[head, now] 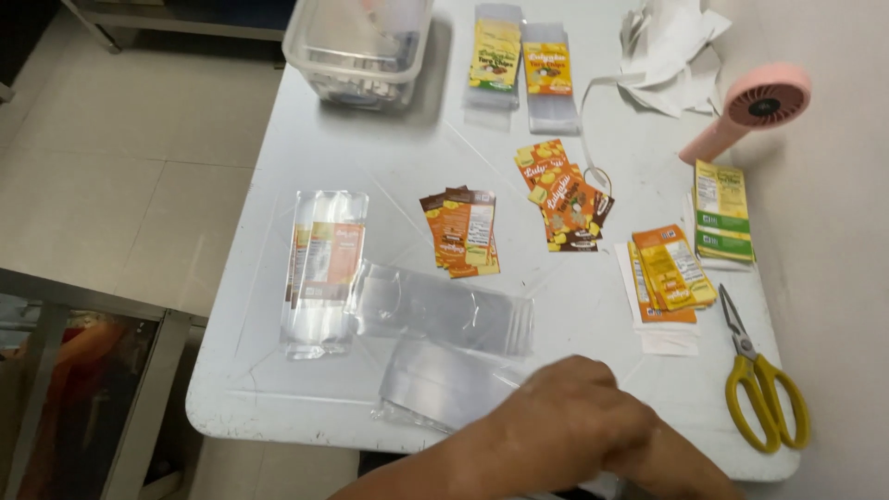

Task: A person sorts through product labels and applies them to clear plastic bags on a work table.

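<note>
Head view: both hands work at the near edge of the white desk (pixel 389 157). The left hand (pixel 565 421) lies knuckles up, curled over the end of a clear plastic sleeve (pixel 444 380) that rests flat on the desk. Its fingers are hidden underneath, so I cannot tell whether they pinch the sleeve or only press on it. The right hand (pixel 671 463) sits just beside and partly under the left, mostly cut off by the frame edge, and its grip cannot be told either.

The sleeve looks thin, light and slick, the sort of film that slides on a smooth top, clings to its neighbours and creases if squeezed. Taking it by an open edge or a corner with a light pinch seems the safest hold.

Just beyond it lies a fan of more clear sleeves (pixel 444 310), and to their left a filled sleeve with an orange label (pixel 324 268). Stacks of orange printed labels (pixel 463 231) lie mid-desk, and another yellow-orange stack (pixel 667 273) is to the right. Yellow-handled scissors (pixel 764 393) lie well apart at the right edge. A pink hand fan (pixel 750 106) and a clear plastic bin (pixel 356 46) stand at the far side.
</note>
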